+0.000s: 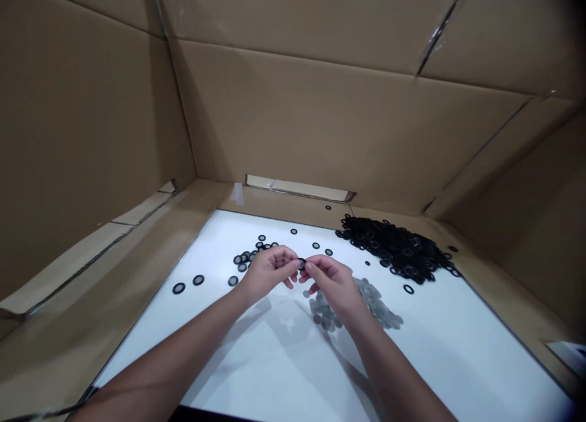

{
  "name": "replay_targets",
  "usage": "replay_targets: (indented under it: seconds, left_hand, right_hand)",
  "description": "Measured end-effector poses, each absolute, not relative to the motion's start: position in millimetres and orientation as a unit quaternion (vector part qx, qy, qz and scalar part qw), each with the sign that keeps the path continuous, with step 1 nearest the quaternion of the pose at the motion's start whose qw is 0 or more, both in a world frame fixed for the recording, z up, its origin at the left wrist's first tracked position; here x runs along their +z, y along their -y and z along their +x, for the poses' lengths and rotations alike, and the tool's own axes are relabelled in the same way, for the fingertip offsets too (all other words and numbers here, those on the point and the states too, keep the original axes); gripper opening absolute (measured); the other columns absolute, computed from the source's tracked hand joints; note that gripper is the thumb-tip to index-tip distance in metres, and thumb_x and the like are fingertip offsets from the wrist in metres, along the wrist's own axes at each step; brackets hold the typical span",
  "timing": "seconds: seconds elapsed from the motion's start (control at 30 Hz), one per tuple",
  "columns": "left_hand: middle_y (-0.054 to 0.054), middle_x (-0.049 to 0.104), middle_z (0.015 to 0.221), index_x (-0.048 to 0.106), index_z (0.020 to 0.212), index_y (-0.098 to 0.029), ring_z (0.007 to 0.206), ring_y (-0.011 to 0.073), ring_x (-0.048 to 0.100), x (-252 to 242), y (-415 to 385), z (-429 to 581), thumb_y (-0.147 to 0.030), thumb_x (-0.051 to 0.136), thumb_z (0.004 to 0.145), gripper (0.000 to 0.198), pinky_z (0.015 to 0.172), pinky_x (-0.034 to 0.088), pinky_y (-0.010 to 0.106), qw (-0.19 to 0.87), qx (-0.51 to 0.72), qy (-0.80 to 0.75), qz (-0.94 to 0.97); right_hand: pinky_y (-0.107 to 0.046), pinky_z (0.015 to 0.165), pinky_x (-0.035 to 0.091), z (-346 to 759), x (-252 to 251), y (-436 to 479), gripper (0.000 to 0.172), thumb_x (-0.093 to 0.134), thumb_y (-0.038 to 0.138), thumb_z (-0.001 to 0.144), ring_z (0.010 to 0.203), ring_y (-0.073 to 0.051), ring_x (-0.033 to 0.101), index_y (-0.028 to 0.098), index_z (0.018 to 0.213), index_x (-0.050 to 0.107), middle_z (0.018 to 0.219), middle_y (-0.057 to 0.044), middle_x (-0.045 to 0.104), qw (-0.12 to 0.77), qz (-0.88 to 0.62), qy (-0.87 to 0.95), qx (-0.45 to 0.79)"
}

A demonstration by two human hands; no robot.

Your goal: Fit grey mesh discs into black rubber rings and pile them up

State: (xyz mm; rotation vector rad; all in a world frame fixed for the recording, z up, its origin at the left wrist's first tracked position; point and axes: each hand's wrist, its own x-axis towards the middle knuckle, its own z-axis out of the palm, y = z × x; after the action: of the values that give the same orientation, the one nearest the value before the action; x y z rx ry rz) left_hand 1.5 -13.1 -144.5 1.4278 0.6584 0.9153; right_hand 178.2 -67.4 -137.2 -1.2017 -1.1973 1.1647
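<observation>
My left hand (270,268) and my right hand (334,281) meet above the middle of a white lit table (458,355). Their fingertips pinch one small black ring (301,264) between them. Under my right hand lies a heap of grey round discs (373,303). A big pile of black rings (398,250) sits at the far right of the table. Several black rings with grey centres (249,257) are scattered behind and left of my left hand.
Brown cardboard walls (320,123) enclose the table at the back and on both sides. Cardboard flaps (91,287) border the white surface on the left and right. Two rings with grey centres (187,284) lie apart near the left edge.
</observation>
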Motion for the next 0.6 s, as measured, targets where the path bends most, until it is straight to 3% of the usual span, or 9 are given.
replay_targets:
  seconds: [0.17, 0.6]
  left_hand:
    - [0.001, 0.062, 0.079, 0.062, 0.085, -0.015, 0.075, 0.014, 0.064, -149.6, 13.8, 5.6, -0.038, 0.07, 0.086, 0.024, 0.06, 0.06, 0.025, 0.61, 0.397, -0.31, 0.612]
    - [0.003, 0.067, 0.081, 0.066, 0.087, -0.014, 0.077, 0.0146, 0.065, -139.3, 13.2, 1.6, -0.038, 0.075, 0.081, 0.027, 0.066, 0.059, 0.027, 0.677, 0.358, -0.29, 0.573]
  right_hand:
    - [-0.026, 0.053, 0.054, 176.8, -142.2, 64.4, 0.029, 0.075, 0.048, 0.082, 0.072, -0.019, 0.068, 0.019, 0.085, 0.071, 0.079, -0.005, 0.07, 0.526, -0.515, 0.484, 0.474]
    - [-0.027, 0.056, 0.054, 177.7, -147.1, 62.4, 0.025, 0.073, 0.046, 0.085, 0.072, -0.019, 0.069, 0.021, 0.089, 0.072, 0.077, -0.004, 0.072, 0.537, -0.495, 0.506, 0.459]
